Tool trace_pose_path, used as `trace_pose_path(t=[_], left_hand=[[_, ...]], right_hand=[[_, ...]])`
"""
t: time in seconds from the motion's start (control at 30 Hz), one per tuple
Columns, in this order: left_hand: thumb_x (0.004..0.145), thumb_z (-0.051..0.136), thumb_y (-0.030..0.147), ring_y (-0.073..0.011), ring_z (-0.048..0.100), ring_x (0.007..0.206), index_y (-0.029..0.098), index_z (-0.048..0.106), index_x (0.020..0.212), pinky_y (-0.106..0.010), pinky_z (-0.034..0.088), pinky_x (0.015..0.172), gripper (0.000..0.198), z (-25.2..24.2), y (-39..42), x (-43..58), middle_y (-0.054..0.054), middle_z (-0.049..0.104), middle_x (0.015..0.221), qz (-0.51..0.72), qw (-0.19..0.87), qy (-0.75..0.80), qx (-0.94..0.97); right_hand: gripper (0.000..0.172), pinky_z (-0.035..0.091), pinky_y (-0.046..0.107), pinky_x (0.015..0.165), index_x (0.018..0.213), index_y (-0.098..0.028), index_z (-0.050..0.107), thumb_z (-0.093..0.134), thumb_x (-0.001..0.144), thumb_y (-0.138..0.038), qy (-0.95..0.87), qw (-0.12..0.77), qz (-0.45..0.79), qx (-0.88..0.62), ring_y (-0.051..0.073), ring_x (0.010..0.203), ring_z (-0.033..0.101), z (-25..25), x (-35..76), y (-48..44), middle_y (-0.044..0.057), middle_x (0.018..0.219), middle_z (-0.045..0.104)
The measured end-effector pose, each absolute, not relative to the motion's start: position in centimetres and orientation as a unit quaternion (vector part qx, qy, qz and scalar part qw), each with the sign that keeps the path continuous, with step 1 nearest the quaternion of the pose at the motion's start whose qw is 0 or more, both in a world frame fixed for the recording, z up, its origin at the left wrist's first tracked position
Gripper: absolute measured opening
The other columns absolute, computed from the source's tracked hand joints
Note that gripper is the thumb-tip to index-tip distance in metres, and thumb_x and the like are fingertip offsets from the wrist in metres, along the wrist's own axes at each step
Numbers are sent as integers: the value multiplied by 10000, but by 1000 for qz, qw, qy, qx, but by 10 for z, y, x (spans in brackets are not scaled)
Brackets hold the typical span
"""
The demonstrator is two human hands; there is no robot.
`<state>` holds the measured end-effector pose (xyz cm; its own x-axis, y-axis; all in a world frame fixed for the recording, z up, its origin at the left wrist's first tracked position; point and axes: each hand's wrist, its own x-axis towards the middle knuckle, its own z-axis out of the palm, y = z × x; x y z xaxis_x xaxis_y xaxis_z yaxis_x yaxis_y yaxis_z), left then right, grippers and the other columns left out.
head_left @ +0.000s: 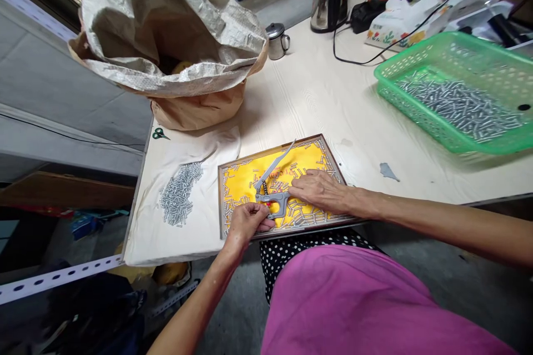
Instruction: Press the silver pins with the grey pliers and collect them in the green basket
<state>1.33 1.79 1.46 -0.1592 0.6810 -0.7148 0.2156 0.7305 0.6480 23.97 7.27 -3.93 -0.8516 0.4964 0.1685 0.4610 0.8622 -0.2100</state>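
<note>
1. The tall sack [197,108] stands by the left edge of the tabletop [308,88], its mouth spreading past that edge. If you knock it, it could tip or slump.
2. The green basket [416,113], toward the right of the tabletop, holds a heap of metal pieces. A swing of your right forearm could jolt it and spill some.
3. The yellow-floored tray [245,174] lies along the near edge, right against your lap. Leaning in or shifting your legs could tilt it and send its contents sliding.
4. The pile [179,196] of similar pieces sits on a white cloth [145,233] at the near left corner. If your left forearm drags the cloth, the pile could scatter over the edge.
5. The grey plier-like tool [285,203] is over the tray, one arm raised; I can't tell whether it rests or is lifted. Your left hand [245,221] has its fingers drawn together at the lower end; their grip is hidden. The fingers of your right hand [318,191] are bent at the other end, and I can't tell whether they grasp it. A sudden closing could nip a fingertip.
6. The loose pieces [306,215] in the tray point every way; a hurried pick could bring up two, or one badly turned.
</note>
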Motion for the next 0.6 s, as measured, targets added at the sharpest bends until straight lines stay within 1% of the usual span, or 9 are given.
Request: trace_pose_path(t=[0.13,0.27,0.47,0.53,0.6], left_hand=[[843,714,182,-113,678,494,104,646,798,-170,552,528,113,10,13,12,-47,712,570,218,566,734,307],[774,794,274,-118,676,486,115,637,767,-165,539,518,223,11,12,11,-53,715,570,206,577,728,307],[824,736,220,-115,656,453,121,624,741,-178,529,514,170,14,18,12,-51,697,527,160,591,728,309],[809,749,218,-121,657,453,123,628,734,-191,532,524,171,15,18,12,-48,692,518,159,589,731,306],[790,765,222,-127,657,454,124,632,730,-201,534,531,175,16,18,13,-44,690,515,162,585,733,307]], right_hand=[[207,308,332,716,982,-191,526,326,1007,-142,-963,118,52,-237,161,785,487,-41,240,73,32,832,598],[209,320,329,725,976,-187,521,319,1005,-143,-962,120,66,-237,159,790,489,-45,239,73,37,842,598],[220,341,349,751,980,-197,525,312,998,-146,-957,93,113,-250,177,828,515,-45,235,73,45,911,620],[218,345,355,757,969,-194,531,316,1005,-179,-954,77,128,-261,183,826,526,-42,236,74,50,911,628],[206,354,365,777,982,-191,540,367,1015,-297,-949,71,143,-273,193,844,540,-38,238,77,62,939,639]])
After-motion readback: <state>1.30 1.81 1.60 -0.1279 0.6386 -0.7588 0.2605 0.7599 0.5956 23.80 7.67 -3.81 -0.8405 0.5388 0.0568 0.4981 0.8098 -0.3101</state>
